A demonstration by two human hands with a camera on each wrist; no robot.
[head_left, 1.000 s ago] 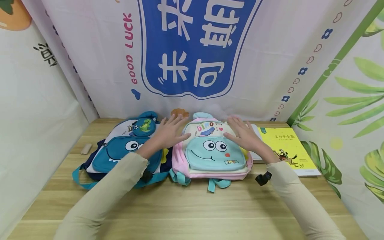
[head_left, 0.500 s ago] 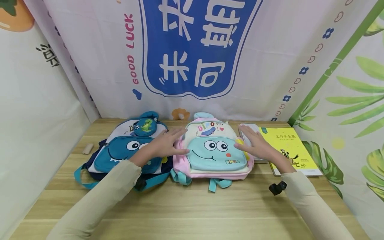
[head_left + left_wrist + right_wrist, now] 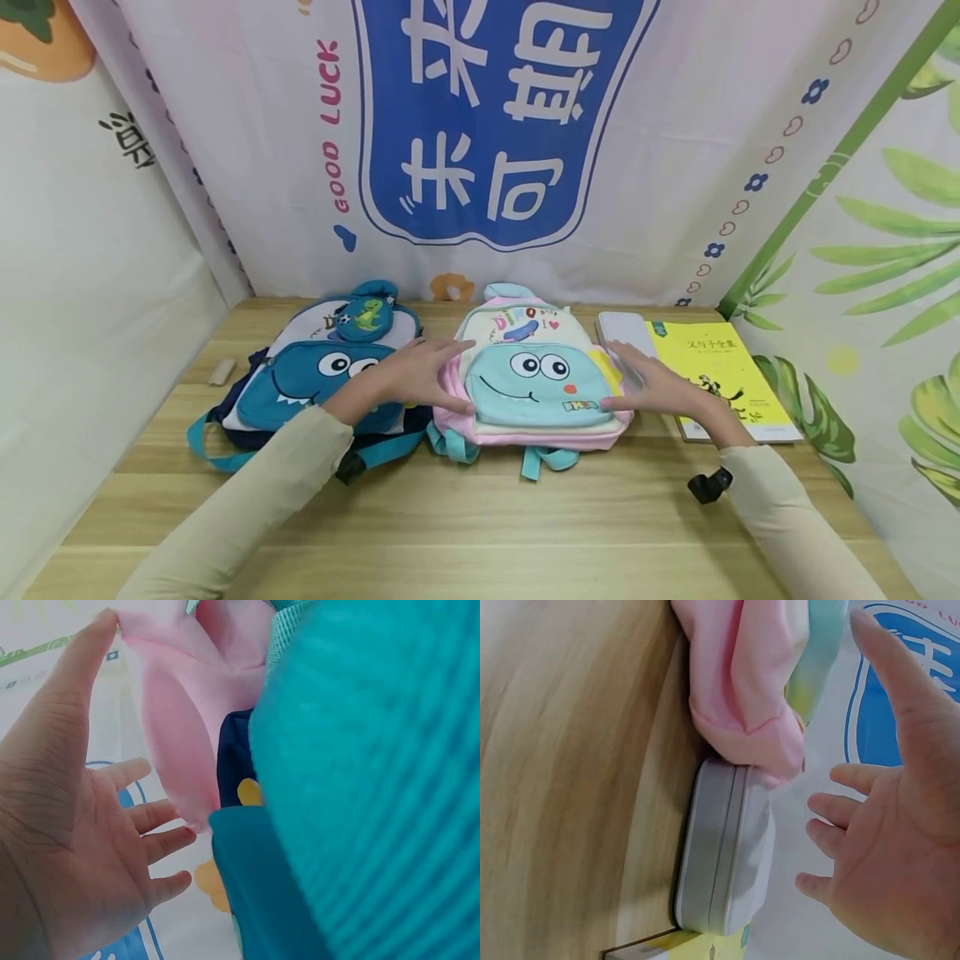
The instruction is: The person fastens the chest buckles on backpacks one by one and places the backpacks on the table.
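The pink-and-mint backpack (image 3: 540, 387) lies face up mid-surface (image 3: 480, 525), its cartoon-eyed pocket showing, mint straps (image 3: 551, 460) trailing off its near edge. Both hands frame it. L hand (image 3: 420, 373) is at the pack's left side, wide, thumb well away from the spread fingers, w/ nothing gripped — thumb tip is right by the pink fabric, but I can't tell for sure if it touches. R hand (image 3: 654, 387) is at the pack's right side, also wide and holding nothing, thumb by the pocket's lower right corner; contact unclear there too. Just left of the pack is a blue backpack (image 3: 288, 383), w/ a round dino pouch (image 3: 367, 319) near its top, partly behind the L hand and sleeve. Farther left, past the blue one, sits a small tan block (image 3: 221, 372). Right of the pink pack, up against its side pocket or slightly under it — can't tell which — is a pale grey case (image 3: 617, 327), lying flat, and just beyond that a yellow book (image 3: 678, 350). Behind the pack hangs a white cloth w/ a big blue panel (image 3: 480, 125), "GOOD LUCK" lettering alongside.
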